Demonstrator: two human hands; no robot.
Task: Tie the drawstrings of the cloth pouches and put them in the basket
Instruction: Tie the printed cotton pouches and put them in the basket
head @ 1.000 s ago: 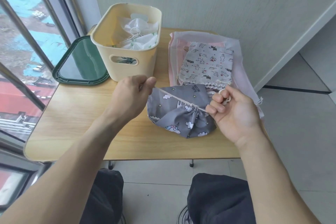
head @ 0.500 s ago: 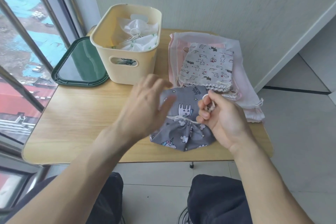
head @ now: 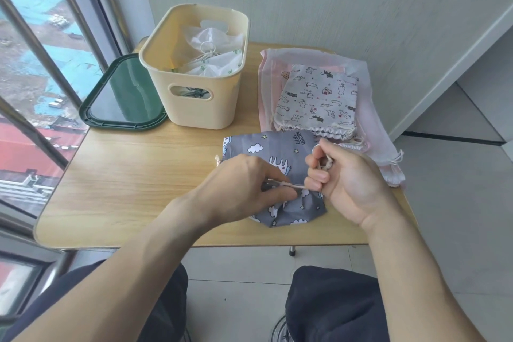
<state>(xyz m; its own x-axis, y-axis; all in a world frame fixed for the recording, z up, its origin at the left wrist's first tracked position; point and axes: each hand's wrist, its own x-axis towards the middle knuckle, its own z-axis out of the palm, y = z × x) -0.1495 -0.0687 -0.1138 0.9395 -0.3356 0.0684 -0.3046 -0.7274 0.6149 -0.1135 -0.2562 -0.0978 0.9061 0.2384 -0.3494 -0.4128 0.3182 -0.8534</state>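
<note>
A grey pouch (head: 280, 147) printed with clouds and unicorns lies on the wooden table (head: 133, 180), its mouth gathered toward me. My left hand (head: 244, 189) pinches its cream drawstring (head: 294, 186) at the gathered neck. My right hand (head: 341, 178) grips the string's other end, curled in its fingers. Behind, a white pouch with cat print (head: 316, 97) lies on a stack of pink and white pouches (head: 372, 119). The cream basket (head: 194, 103) at the back holds white tied pouches (head: 211, 53).
A dark green tray (head: 122, 97) lies left of the basket by the window. A wall stands right behind the table. The table's front edge is just below my hands, with my knees under it.
My left hand let go of the taut string, swung over the pouch, and now pinches the string at the neck. The right hand stayed close, holding its end.
</note>
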